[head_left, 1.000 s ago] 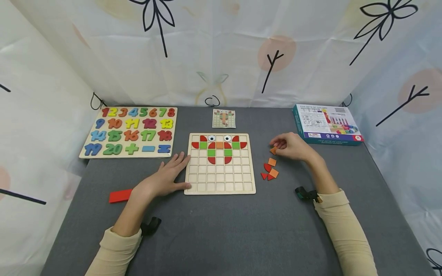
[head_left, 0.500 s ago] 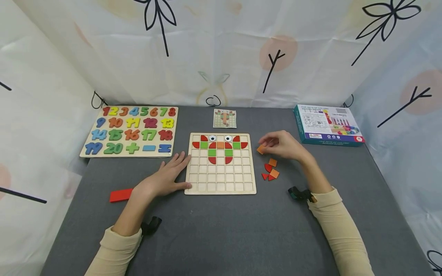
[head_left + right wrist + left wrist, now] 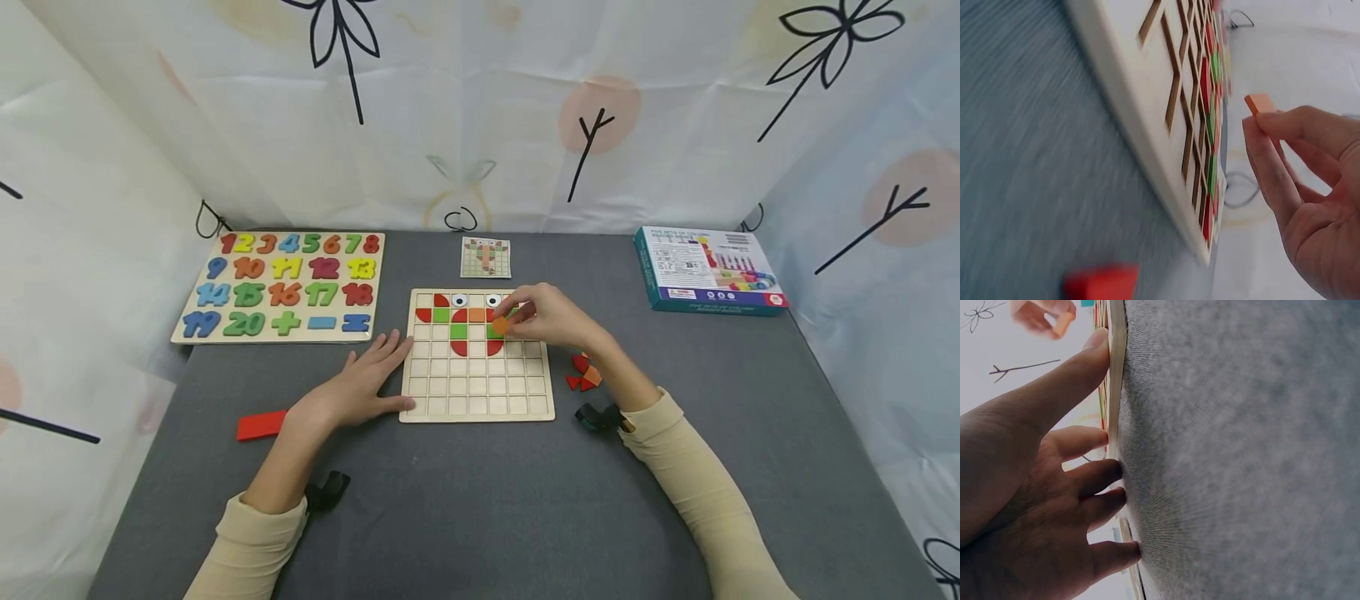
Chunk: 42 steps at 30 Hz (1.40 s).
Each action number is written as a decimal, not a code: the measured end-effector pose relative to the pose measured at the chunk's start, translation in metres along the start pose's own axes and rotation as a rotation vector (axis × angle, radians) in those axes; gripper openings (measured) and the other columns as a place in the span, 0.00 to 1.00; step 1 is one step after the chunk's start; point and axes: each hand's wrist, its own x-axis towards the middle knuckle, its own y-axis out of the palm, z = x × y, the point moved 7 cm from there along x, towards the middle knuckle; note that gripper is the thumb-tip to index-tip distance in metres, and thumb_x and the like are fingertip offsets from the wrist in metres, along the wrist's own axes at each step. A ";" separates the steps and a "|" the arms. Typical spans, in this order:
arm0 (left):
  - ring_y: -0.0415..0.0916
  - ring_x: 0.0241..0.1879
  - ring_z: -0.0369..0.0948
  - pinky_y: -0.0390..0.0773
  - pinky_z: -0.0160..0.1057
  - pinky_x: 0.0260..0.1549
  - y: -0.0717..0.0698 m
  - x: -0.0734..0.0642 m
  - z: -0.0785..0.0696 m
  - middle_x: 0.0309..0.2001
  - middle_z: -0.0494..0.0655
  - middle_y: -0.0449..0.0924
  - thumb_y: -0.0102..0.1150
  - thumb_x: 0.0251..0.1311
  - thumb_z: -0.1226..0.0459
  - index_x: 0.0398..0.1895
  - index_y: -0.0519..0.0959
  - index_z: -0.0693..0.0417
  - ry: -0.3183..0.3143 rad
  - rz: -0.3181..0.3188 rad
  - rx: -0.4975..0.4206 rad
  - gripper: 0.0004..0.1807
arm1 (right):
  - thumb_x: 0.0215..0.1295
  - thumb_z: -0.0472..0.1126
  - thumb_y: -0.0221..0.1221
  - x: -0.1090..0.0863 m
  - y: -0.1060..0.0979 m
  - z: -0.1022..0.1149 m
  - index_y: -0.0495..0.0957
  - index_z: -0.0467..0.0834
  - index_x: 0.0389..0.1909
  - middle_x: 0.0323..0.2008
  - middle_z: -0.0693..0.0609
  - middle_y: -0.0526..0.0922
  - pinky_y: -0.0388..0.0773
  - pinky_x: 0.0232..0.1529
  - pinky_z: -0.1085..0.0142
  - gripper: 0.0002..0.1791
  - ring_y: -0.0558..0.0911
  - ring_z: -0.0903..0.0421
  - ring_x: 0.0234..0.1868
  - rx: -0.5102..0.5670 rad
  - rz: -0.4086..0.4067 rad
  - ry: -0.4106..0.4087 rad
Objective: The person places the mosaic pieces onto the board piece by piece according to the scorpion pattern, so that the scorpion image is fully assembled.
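My right hand (image 3: 547,315) pinches an orange square tile (image 3: 1260,104) between thumb and fingertips, over the upper right of the wooden grid board (image 3: 478,408). In the right wrist view the tile is held up above the board's cells. Red, green and orange pieces and two eye tiles fill cells in the board's upper rows, some hidden by the right hand. Fingers spread, my left hand (image 3: 352,385) rests at the board's left edge; the left wrist view shows its thumb (image 3: 1094,353) against that edge.
Red and orange pieces (image 3: 581,364) lie right of the board, partly behind the right forearm. A pattern card (image 3: 486,257) lies behind it. A number puzzle (image 3: 300,335) stands back left, a boxed set (image 3: 712,271) back right. A red strip (image 3: 259,425) lies by the left wrist.
My right hand has carried the orange tile leftward from beside the loose pieces to over the board. The left hand has stayed at the board's edge.
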 end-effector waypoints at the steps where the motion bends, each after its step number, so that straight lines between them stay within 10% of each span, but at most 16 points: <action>1: 0.37 0.89 0.65 0.39 0.79 0.80 -0.001 -0.001 -0.002 0.89 0.65 0.42 0.71 0.69 0.46 0.90 0.49 0.55 -0.003 0.002 0.008 0.57 | 0.67 0.29 0.68 0.003 0.003 0.002 0.89 0.37 0.54 0.56 0.40 0.89 0.89 0.51 0.57 0.15 0.93 0.44 0.51 -0.006 0.005 -0.001; 17: 0.35 0.91 0.60 0.37 0.78 0.82 0.015 0.017 0.032 0.90 0.58 0.42 0.66 0.58 0.28 0.91 0.49 0.46 0.009 -0.036 -0.004 0.65 | 0.66 0.37 0.75 0.036 0.032 0.017 0.90 0.36 0.51 0.46 0.43 0.94 0.88 0.52 0.59 0.15 0.91 0.50 0.46 -0.267 0.077 0.014; 33: 0.36 0.89 0.64 0.38 0.79 0.80 0.000 -0.002 0.003 0.89 0.64 0.43 0.71 0.68 0.42 0.90 0.50 0.53 0.012 -0.009 -0.016 0.58 | 0.67 0.36 0.72 0.026 0.026 0.014 0.90 0.36 0.49 0.45 0.43 0.93 0.89 0.51 0.60 0.12 0.91 0.51 0.44 -0.223 0.073 0.029; 42: 0.36 0.89 0.64 0.38 0.79 0.81 -0.001 -0.001 -0.001 0.89 0.64 0.42 0.70 0.68 0.43 0.90 0.49 0.53 -0.002 0.006 -0.002 0.58 | 0.69 0.36 0.71 -0.015 -0.002 -0.003 0.90 0.37 0.50 0.42 0.45 0.93 0.89 0.47 0.62 0.12 0.90 0.54 0.41 -0.152 0.025 0.046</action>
